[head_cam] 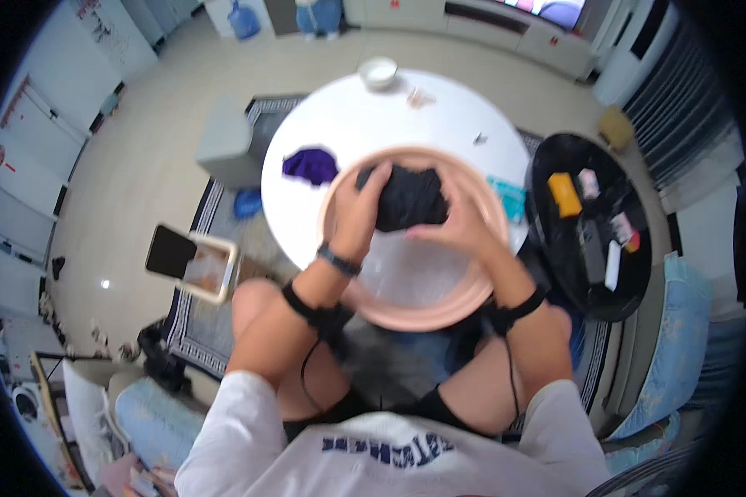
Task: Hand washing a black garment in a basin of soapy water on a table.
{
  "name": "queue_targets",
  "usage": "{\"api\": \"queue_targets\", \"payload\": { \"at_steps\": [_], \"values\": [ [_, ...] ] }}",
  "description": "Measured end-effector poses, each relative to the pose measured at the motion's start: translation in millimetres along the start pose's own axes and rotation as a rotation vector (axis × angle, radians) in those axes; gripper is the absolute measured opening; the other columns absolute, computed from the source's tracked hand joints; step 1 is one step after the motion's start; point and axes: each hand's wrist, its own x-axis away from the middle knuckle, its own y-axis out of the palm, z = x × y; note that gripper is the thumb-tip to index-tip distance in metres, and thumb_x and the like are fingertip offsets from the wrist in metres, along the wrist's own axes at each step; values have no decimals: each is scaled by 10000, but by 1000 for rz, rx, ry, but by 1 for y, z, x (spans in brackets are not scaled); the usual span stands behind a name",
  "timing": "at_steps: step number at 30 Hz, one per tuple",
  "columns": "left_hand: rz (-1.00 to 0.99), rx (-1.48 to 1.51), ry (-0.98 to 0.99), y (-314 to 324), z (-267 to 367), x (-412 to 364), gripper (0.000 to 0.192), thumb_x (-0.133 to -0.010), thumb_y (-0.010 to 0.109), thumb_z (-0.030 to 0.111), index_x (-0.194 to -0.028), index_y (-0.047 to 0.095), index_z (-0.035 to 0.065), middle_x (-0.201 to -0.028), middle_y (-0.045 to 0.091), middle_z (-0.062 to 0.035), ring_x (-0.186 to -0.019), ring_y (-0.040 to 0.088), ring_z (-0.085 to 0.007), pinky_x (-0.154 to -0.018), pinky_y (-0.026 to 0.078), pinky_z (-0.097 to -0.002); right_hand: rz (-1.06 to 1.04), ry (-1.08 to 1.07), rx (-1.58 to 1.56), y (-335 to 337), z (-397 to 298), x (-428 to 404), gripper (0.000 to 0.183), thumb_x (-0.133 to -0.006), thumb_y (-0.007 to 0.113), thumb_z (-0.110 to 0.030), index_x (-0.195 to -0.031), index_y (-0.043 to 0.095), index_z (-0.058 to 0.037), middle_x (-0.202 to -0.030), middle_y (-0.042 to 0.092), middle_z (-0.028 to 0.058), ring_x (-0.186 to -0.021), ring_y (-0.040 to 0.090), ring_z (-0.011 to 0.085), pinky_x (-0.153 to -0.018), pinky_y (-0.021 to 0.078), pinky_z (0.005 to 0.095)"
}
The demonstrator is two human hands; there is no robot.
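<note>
A bunched black cloth (410, 200) is held up between my two hands, over the far part of a pink plastic basin (373, 310). My left hand (360, 202) grips its left side, thumb on top. On the right side, my right hand (463, 217) pinches it between thumb and fingers. Whitish, perhaps sudsy, water (416, 273) shows in the basin below. A crumpled purple cloth (311, 165) lies on the white round table (329, 118), left of the basin. The cloth's underside is hidden.
A white bowl (378, 72) stands at the table's far edge. A teal packet (508, 199) lies right of the basin. Beyond it, a black oval side table (553, 261) carries several small items. An open-lidded bin (208, 270) stands on the rug at left, near a grey stool (224, 133).
</note>
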Motion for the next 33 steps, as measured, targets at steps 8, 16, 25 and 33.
{"api": "queue_targets", "payload": {
  "at_steps": [8,16,25,33],
  "values": [
    [18,-465,211,-3,2,23,299,-832,726,237,-889,625,-39,-773,653,-143,-722,628,-203,-664,486,-330,37,106,197,7,-21,16,795,-564,799,-178,-1299,530,-37,-1120,637,210,-1053,632,341,-940,490,391],
    [-115,-574,373,3,20,10,471,-803,751,214,-1175,603,-33,-982,694,-155,-914,675,-196,-831,522,-303,448,-113,191,2,-16,-3,644,-561,786,-116,-1171,604,-16,-1087,656,180,-1015,641,323,-898,514,389],
    [-351,-533,244,-11,-1,-7,517,-631,839,191,-933,451,31,-815,432,-34,-744,411,-148,-653,386,-276,530,-255,209,1,-15,4,345,-555,769,-34,-855,598,-32,-1006,584,133,-917,628,322,-820,517,362],
    [-520,-305,365,16,17,5,868,-619,849,175,-1336,387,16,-1301,475,-178,-1275,459,-278,-1084,373,-371,623,-302,213,-2,-29,5,348,-531,788,0,-818,604,-68,-1105,542,157,-988,605,342,-829,510,377]
  ]
}}
